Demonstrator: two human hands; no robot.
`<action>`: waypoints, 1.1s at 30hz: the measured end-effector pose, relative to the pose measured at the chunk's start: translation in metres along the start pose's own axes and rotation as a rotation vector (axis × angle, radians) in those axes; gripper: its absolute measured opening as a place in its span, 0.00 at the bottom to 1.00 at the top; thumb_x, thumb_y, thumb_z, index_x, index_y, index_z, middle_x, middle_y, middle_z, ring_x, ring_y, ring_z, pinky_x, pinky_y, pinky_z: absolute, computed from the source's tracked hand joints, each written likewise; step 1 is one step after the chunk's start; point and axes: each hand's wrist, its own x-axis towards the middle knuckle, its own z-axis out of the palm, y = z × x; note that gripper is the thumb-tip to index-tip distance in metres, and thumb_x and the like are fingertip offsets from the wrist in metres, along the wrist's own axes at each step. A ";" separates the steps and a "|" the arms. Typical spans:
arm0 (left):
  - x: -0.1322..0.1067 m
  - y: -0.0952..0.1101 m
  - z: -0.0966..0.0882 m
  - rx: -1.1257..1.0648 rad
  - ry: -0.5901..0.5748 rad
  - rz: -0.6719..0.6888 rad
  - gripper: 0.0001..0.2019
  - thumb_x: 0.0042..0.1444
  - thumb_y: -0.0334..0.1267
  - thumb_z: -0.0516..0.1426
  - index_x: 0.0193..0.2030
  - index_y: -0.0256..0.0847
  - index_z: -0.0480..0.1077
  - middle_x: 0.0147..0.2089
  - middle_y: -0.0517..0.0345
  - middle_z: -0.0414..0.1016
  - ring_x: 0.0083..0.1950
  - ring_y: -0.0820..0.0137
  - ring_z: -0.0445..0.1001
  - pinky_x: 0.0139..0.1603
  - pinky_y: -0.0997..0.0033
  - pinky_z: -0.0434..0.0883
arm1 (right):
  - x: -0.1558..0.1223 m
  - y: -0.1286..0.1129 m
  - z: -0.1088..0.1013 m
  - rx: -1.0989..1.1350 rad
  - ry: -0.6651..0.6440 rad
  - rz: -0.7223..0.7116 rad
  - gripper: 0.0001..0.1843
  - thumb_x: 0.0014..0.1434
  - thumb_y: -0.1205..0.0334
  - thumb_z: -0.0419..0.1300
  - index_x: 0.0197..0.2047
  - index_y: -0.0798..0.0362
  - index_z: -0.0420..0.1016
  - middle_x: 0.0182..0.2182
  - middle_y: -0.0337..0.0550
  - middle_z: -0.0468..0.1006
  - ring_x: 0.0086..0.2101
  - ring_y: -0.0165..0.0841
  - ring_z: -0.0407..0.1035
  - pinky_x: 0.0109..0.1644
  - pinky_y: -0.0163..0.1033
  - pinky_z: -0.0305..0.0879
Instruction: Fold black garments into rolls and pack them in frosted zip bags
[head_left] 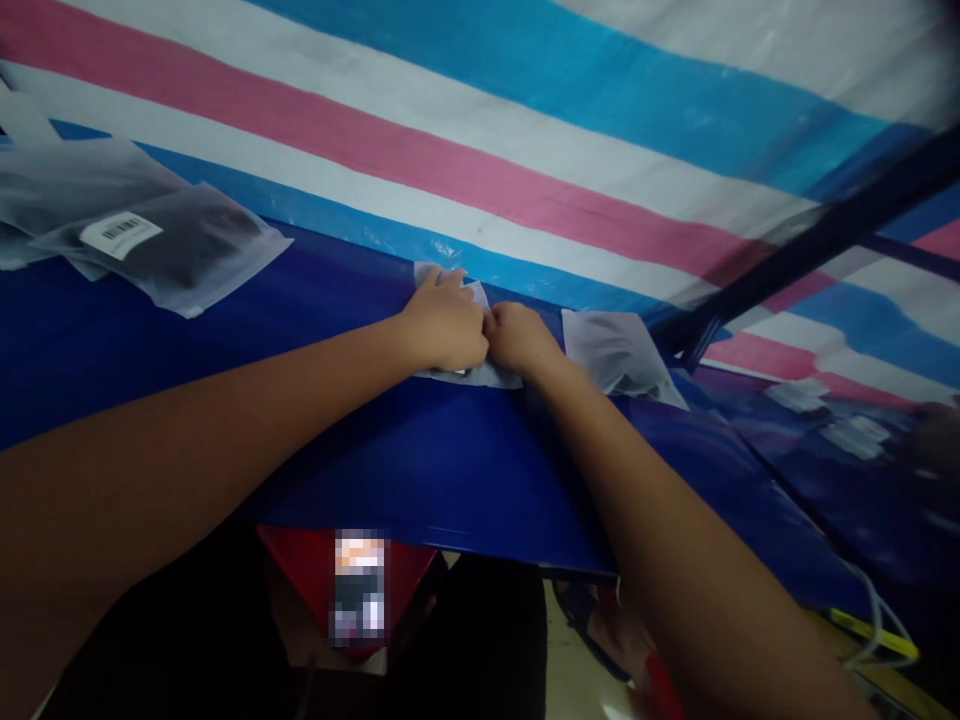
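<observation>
A frosted plastic zip bag [501,374] lies on the blue table cover, under both hands. My left hand [447,325] rests on top of it with fingers stretched toward the far side, covering much of the bag and its white label. Right beside it, my right hand [519,338] is closed at the bag's right edge, thumb and fingers pinched together on the plastic. The two hands touch or nearly touch. Just right of my right hand lies another frosted bag [622,350]. What is inside the bag under my hands is mostly hidden.
Several frosted bags with dark contents, one barcode-labelled bag [187,245], lie at the left. A striped tarp [480,130] rises behind the blue table [450,470]. A dark metal bar [810,235] slants at right. Below are a red stool [300,560] and a pixelated patch; cables hang at right.
</observation>
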 end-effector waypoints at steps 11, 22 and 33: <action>0.000 -0.026 0.018 -0.396 0.350 0.256 0.19 0.75 0.40 0.48 0.61 0.38 0.76 0.66 0.43 0.79 0.70 0.56 0.72 0.75 0.49 0.64 | 0.015 0.041 -0.009 -0.028 0.197 0.129 0.18 0.74 0.59 0.54 0.47 0.58 0.84 0.48 0.65 0.86 0.47 0.52 0.80 0.50 0.50 0.71; 0.015 -0.053 0.035 -0.555 0.399 0.010 0.10 0.70 0.34 0.54 0.48 0.39 0.78 0.55 0.48 0.83 0.59 0.60 0.78 0.64 0.58 0.72 | 0.020 0.118 -0.044 -0.049 0.282 0.372 0.10 0.62 0.64 0.63 0.44 0.55 0.86 0.43 0.58 0.85 0.48 0.53 0.79 0.54 0.51 0.72; 0.011 -0.049 0.030 -0.597 0.318 -0.043 0.09 0.67 0.30 0.59 0.51 0.38 0.79 0.59 0.47 0.82 0.58 0.61 0.79 0.62 0.60 0.74 | 0.014 0.130 -0.055 -0.127 0.292 0.552 0.18 0.62 0.69 0.61 0.53 0.60 0.86 0.48 0.67 0.83 0.49 0.47 0.76 0.52 0.46 0.63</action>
